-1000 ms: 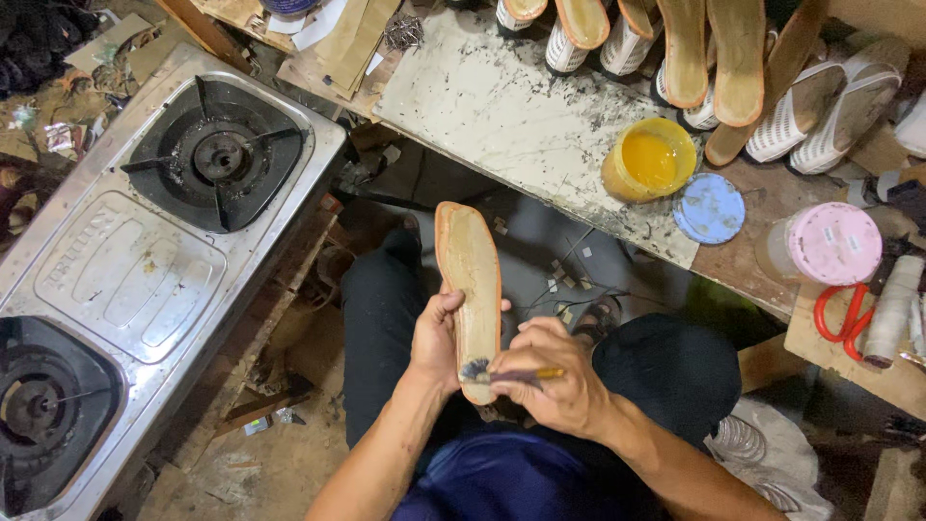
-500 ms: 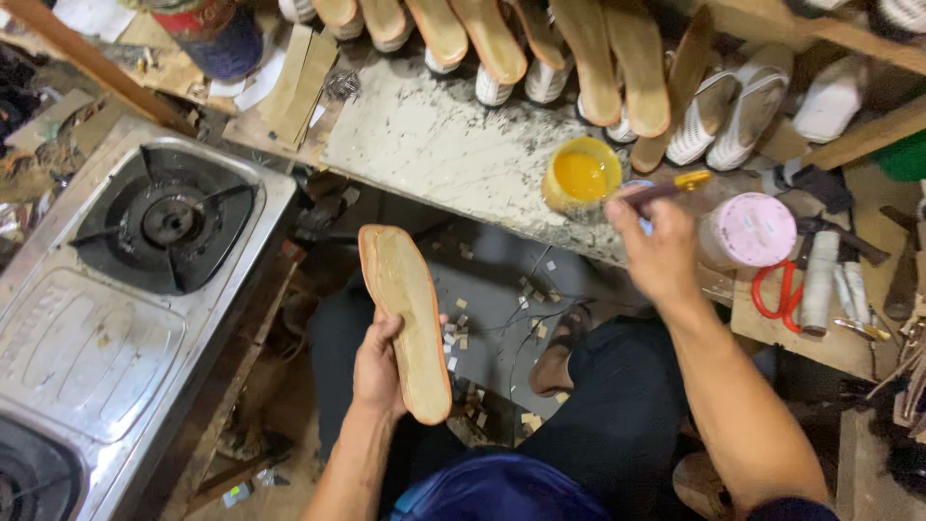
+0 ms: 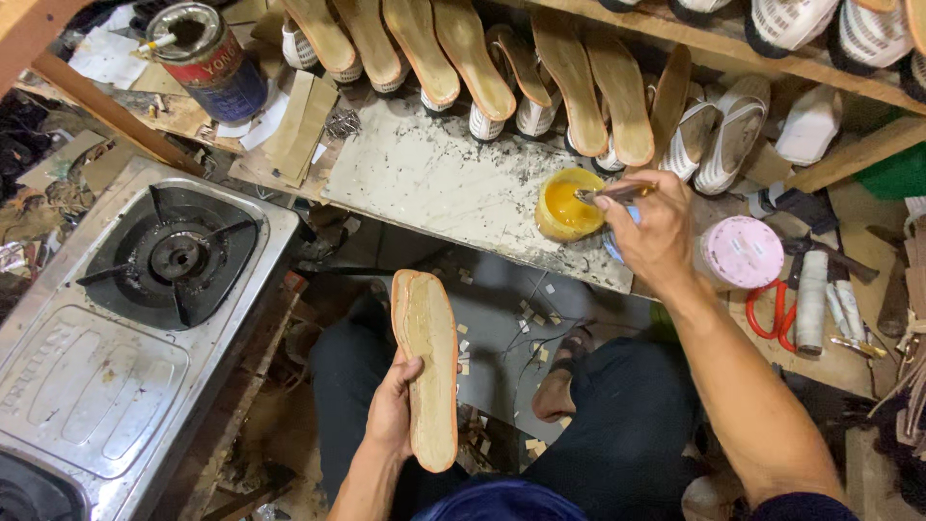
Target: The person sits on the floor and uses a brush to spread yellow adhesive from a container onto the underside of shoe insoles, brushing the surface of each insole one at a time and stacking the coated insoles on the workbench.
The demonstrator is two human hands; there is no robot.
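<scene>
- Tan leather is seen on the shoe sole (image 3: 429,371), which is gripped along its left edge by the left hand (image 3: 394,410), fingers closed around it, at about 6 o'clock in the view.
- The sole is held lengthwise above the lap, its toe end pointed toward 12 o'clock, with a darker orange rim shown around its paler middle.
- A small brush (image 3: 612,194) is pinched by the closed fingers of the right hand (image 3: 656,232) at about 1 o'clock.
- The brush tip is dipped in the yellow glue pot (image 3: 564,207), which is stood on the worktop (image 3: 434,183) near its front edge, just to the left of the right hand.
- A pink round lid (image 3: 741,253) is set just beside the right hand, at its 3 o'clock side.
- Red-handled scissors (image 3: 776,309) are laid near the pink lid, toward 4 o'clock from it.
- A row of finished soles and white shoes (image 3: 540,68) is leaned along the back of the worktop at 12 o'clock.
- A blue tin can (image 3: 207,63) is stood at 11 o'clock, well apart from both hands.
- A steel gas stove (image 3: 125,318) is placed at 9 o'clock, to the left of the knees.
- Small scraps are scattered on the floor (image 3: 502,328) between the legs.
</scene>
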